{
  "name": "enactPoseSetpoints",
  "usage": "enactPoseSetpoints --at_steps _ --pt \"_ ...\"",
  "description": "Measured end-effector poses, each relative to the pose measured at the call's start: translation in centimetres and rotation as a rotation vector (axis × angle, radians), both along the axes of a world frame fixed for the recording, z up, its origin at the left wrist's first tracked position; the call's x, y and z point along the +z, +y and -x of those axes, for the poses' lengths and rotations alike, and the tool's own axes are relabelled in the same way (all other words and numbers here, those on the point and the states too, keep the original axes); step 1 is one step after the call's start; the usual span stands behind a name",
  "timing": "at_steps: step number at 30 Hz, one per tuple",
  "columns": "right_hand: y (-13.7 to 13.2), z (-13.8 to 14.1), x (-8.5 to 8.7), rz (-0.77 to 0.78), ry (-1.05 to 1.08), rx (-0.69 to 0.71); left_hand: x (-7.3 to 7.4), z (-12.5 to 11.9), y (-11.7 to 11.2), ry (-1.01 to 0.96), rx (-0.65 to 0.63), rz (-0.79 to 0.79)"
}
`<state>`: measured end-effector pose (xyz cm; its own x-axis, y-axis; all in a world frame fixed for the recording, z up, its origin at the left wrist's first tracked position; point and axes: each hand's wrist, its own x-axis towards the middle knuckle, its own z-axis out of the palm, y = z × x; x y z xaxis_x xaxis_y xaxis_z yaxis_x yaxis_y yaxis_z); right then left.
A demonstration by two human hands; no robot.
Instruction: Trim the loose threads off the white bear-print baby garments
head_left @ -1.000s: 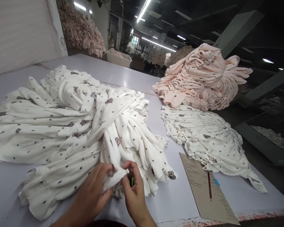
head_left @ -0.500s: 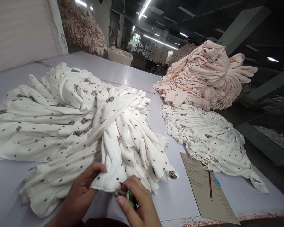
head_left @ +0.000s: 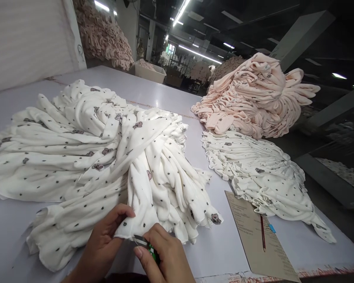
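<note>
My left hand [head_left: 103, 243] pinches the lower hem of a white garment with small dark prints, part of a big rumpled heap of white printed garments [head_left: 85, 157] spread over the table [head_left: 153, 94]. My right hand [head_left: 165, 255] is closed round a small pair of green-handled thread snips [head_left: 146, 244], whose metal tip touches the hem edge right beside my left fingers. Both hands are at the table's near edge.
A flatter stack of white ruffled garments [head_left: 256, 173] lies at the right, with a tall pile of pink garments [head_left: 256, 98] behind it. A brown card with a red pen [head_left: 262, 234] lies near the front right edge. A bin [head_left: 150, 72] and more pink piles stand at the back.
My left hand let the bunched cloth end drop flat and now pinches the hem. My right hand turned the snips from upright to level and brought the tip to the hem.
</note>
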<state>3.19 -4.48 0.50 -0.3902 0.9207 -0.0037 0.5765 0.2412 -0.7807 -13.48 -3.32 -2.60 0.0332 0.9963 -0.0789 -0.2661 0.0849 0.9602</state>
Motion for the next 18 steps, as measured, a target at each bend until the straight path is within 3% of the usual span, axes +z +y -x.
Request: enactPoseSetpoints --at_steps 9,18 --pt "-0.2 0.5 -0.7 -0.036 0.054 -0.024 -0.4 0.0 0.0 0.057 -0.037 0.002" --pt "0.1 0.4 0.1 -0.039 0.078 -0.026 0.9 -0.4 -0.1 -0.01 -0.012 0.121"
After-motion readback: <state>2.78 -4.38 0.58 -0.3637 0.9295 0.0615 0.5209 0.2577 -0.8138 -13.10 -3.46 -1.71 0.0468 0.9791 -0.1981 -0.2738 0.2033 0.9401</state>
